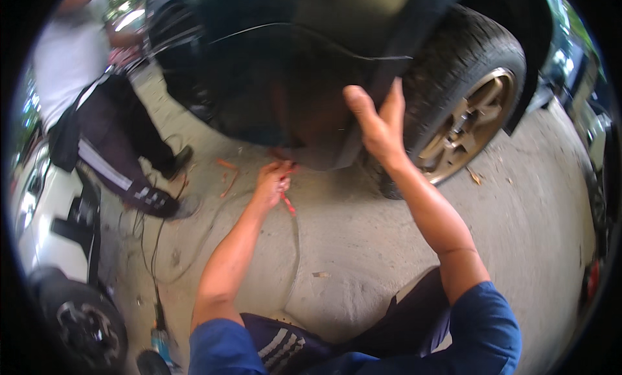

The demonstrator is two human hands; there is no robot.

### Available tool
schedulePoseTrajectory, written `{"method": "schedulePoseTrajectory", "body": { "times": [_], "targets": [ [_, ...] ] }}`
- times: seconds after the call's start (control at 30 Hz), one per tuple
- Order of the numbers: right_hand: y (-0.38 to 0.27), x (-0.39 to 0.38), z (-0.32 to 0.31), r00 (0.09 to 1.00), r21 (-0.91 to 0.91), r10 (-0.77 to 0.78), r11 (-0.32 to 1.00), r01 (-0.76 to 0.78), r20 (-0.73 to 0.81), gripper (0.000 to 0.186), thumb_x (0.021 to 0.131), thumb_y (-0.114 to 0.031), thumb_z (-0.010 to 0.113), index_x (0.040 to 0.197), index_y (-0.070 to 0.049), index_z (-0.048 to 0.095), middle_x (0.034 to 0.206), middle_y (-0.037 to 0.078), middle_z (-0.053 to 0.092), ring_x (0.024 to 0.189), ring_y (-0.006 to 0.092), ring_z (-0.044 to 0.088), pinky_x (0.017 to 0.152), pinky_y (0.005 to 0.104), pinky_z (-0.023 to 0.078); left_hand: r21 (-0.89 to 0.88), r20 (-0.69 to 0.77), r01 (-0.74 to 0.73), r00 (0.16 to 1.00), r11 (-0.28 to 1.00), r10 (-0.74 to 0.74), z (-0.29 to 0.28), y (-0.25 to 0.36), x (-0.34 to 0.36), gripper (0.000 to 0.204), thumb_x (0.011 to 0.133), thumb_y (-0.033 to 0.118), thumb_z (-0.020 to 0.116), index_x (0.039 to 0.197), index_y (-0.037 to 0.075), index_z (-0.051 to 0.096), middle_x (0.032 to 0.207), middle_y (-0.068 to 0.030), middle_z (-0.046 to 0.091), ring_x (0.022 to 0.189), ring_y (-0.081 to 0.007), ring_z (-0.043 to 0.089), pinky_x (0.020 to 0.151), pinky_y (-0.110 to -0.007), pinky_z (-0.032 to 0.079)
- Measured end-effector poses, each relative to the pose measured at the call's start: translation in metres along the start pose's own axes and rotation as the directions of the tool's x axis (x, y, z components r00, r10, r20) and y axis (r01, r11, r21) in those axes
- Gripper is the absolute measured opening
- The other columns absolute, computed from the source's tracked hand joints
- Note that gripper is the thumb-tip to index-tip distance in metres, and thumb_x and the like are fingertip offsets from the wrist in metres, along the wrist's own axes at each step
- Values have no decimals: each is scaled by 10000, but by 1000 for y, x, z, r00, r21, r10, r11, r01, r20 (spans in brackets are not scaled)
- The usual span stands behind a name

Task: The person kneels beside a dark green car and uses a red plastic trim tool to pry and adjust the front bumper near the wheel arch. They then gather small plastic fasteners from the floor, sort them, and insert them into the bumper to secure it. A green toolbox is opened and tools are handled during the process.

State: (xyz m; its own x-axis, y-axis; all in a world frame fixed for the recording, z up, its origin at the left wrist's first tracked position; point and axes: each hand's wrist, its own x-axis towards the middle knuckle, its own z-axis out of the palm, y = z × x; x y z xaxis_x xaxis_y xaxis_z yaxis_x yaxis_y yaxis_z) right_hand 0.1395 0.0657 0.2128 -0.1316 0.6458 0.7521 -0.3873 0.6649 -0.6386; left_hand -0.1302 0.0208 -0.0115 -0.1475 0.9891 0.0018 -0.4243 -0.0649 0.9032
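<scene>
A dark car bumper (pixel 259 90) fills the upper middle, a pale curved line running across it. Beneath its lower edge, my left hand (pixel 271 184) is closed around a slim red object (pixel 288 205); its exact kind is not clear. From it a thin grey hose or cord (pixel 296 245) trails down to the floor. My right hand (pixel 382 130) is raised at the bumper's rear edge, beside the wheel arch. Its thumb and fingers are spread, with nothing held; whether the palm touches the panel is hard to tell. Just right of it stands the tyre (pixel 447 64) with a bronze wheel rim (pixel 470 125).
Another person (pixel 107 116) stands at the left, close to the car. Dark cables (pixel 155 245) run over the concrete floor (pixel 363 245) to a blue power tool (pixel 162 346). A white vehicle (pixel 55 226) borders the left. Orange scraps (pixel 230 174) lie near the bumper.
</scene>
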Motion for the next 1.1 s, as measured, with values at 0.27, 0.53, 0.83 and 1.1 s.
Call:
{"method": "schedulePoseTrajectory", "body": {
  "times": [0.27,0.53,0.83,1.1],
  "targets": [
    [7,-3,0,998,-115,-43,993,38,-42,684,964,-298,745,1460,46,423,1337,140,580,1235,233,536,1099,344,380,32,-185,-46,981,998,51,29,7,-4,118,999,100,643,916,19,661,971,-162,756,484,-36,347,435,-233,261],
    [8,-4,1,996,-175,-41,984,27,-78,705,972,-331,744,1466,53,419,1363,153,567,1259,239,530,1110,352,377,-10,-198,-41,979,999,38,32,5,-5,182,993,133,681,946,-37,727,723,-20,673,464,-19,314,427,-234,215],
    [7,-2,0,999,-71,-34,997,32,-21,701,977,-302,736,1488,36,395,1373,154,566,1265,236,528,1115,350,376,23,-115,-28,993,999,30,18,-1,0,131,1007,169,665,991,39,664,1017,-132,742,489,-34,368,439,-216,276],
    [5,-2,0,1000,1,-12,1000,12,-12,723,952,-261,756,1495,28,374,1373,158,569,1271,238,530,1121,354,374,-8,-87,9,996,1000,-9,21,-8,-4,249,1019,310,671,1020,61,662,971,-79,752,491,-31,382,430,-221,265]
  ]
}}
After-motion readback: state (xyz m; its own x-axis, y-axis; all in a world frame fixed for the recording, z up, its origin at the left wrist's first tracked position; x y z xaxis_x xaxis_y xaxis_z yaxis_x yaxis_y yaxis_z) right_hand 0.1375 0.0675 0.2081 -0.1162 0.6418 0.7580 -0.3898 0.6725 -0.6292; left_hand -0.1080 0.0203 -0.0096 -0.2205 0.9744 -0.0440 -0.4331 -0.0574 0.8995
